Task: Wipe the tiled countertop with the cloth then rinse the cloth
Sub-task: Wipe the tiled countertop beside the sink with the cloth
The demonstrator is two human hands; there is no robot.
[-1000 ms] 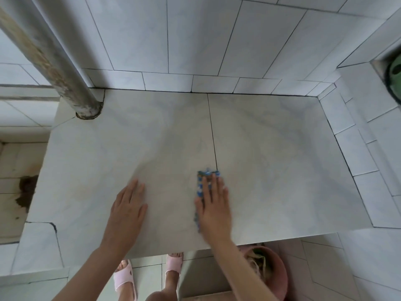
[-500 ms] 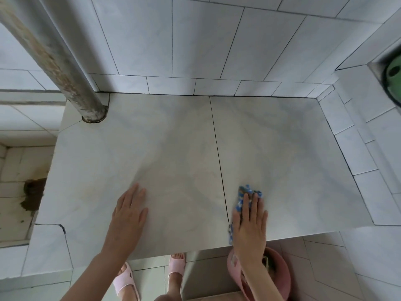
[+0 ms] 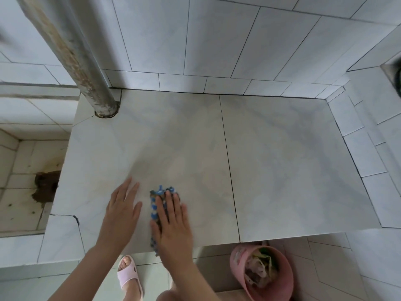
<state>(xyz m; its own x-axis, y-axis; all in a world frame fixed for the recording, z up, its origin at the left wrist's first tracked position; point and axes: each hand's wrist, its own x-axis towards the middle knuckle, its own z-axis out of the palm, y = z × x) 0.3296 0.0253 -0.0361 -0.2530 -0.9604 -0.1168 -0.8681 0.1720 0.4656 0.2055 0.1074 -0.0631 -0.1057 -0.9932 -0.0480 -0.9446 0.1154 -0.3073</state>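
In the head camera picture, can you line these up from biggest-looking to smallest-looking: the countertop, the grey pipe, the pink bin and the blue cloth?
1. Tiled countertop
2. Grey pipe
3. Pink bin
4. Blue cloth, though the right hand covers much of it.

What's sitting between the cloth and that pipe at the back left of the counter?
Nothing. In the head view, the countertop between the cloth, pressed under the right hand, and the pipe is bare tile.

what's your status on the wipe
Right hand flat on cloth, at countertop front edge. Left hand flat on countertop beside it. Pipe at far left corner, well off.
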